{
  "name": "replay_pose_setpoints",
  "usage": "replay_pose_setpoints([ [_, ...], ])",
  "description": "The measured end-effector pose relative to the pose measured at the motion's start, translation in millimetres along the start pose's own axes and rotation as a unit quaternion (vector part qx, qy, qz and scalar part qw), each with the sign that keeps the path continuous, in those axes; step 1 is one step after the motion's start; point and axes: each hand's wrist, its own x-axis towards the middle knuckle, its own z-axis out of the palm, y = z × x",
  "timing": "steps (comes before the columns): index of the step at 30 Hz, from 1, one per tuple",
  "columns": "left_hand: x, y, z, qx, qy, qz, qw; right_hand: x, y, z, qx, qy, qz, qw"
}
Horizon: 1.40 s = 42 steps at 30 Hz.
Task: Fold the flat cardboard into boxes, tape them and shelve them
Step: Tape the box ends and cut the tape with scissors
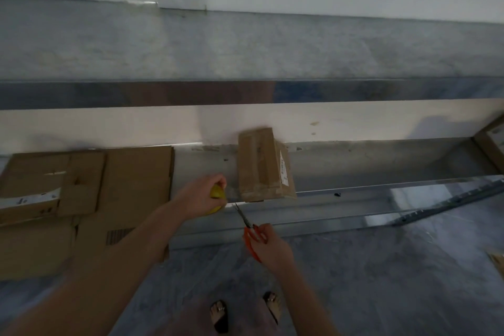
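Note:
A small folded cardboard box [263, 165] with tape over its top stands on the metal bench [354, 169], a white label on its right side. My left hand [206, 194] grips a yellow tape roll [218, 196] just left of the box's near corner. My right hand [268, 244] holds orange-handled scissors [249, 229], their blades pointing up towards the gap between the roll and the box. Flat cardboard sheets [128, 185] lie stacked on the bench to the left.
A metal shelf [245, 49] runs across above the bench. Another box [491, 139] sits at the far right edge. A slotted metal rail [447, 207] lies low on the right. My feet in sandals stand on the grey floor [381, 281] below.

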Motion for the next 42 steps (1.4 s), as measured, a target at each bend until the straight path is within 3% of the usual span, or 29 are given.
replay_pose_setpoints([
  [3, 0.0, -2.5, 0.4, 0.011, -0.007, -0.018, 1.0, -10.4, 23.9, -12.9, -0.071, 0.04, -0.025, 0.996],
  [8, -3.9, -5.9, 6.3, 0.02, 0.0, -0.027, 0.999, -27.8, 68.6, -70.2, -0.13, 0.263, -0.085, 0.952],
  [13, -7.0, -3.8, 10.9, 0.005, 0.004, -0.045, 0.999, 12.6, 62.6, -133.3, -0.168, 0.342, -0.088, 0.92],
  [19, -12.1, 5.2, 13.4, -0.006, 0.026, -0.085, 0.996, 90.7, 27.4, -164.5, -0.246, 0.253, -0.041, 0.935],
  [25, -17.2, 15.7, 21.0, -0.009, 0.05, -0.12, 0.991, 130.8, 19.5, -171.0, -0.301, 0.223, -0.078, 0.924],
  [30, -19.5, 23.3, 28.6, -0.013, 0.063, -0.143, 0.988, 136.1, 39.0, -173.3, -0.265, 0.181, -0.131, 0.938],
  [39, -22.3, 22.0, 24.2, -0.011, 0.055, -0.141, 0.988, 68.3, 49.3, -162.1, -0.355, 0.206, -0.278, 0.869],
  [42, -20.8, 21.9, 17.5, -0.017, 0.056, -0.119, 0.991, 32.7, 40.5, -130.8, -0.329, 0.2, -0.313, 0.868],
])
